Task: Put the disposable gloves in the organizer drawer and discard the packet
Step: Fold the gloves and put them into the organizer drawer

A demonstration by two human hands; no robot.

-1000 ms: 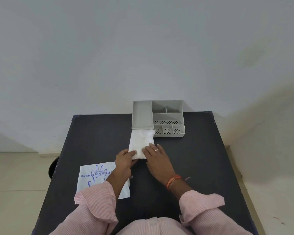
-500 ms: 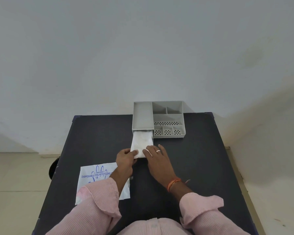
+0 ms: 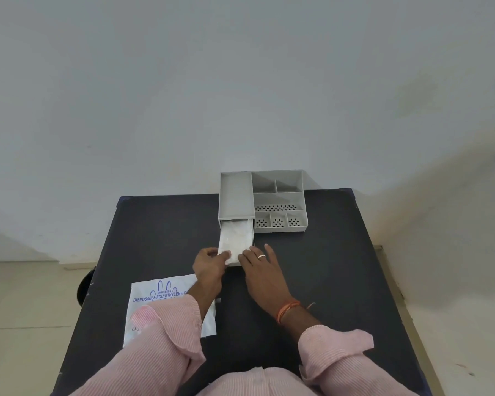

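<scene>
Two pink-striped sleeves (image 3: pixel 166 335) reach in from the near edge of the black rectangular table (image 3: pixel 326 281), forearms bare past the cuffs, an orange thread band (image 3: pixel 287 309) tied round the right wrist. Under the left forearm, toward the near left corner, lies the flat white plastic packet printed in blue with a hand outline and "DISPOSABLE POLYETHYLENE" (image 3: pixel 157 298), partly covered by the sleeve. Further in, near the middle of the table, the left hand (image 3: pixel 209 262) has its fingertips curled against the near left corner of the pulled-out grey drawer (image 3: pixel 252 238); whether they pinch the gloves or only press the drawer front I cannot tell. The right hand (image 3: pixel 259 264), a pale ring (image 3: pixel 261 256) on one finger, lies palm down with fingers spread and extended, the tips touching the drawer's near right corner, gripping nothing. Inside the drawer sits the folded stack of translucent white disposable gloves (image 3: pixel 236 241), filling it from side to side. The drawer juts toward the person from under the left section of the grey plastic desk organizer (image 3: pixel 277 195), which stands at the far edge of the table against the pale wall (image 3: pixel 240 81), its right half divided into open compartments, some with perforated floors.
</scene>
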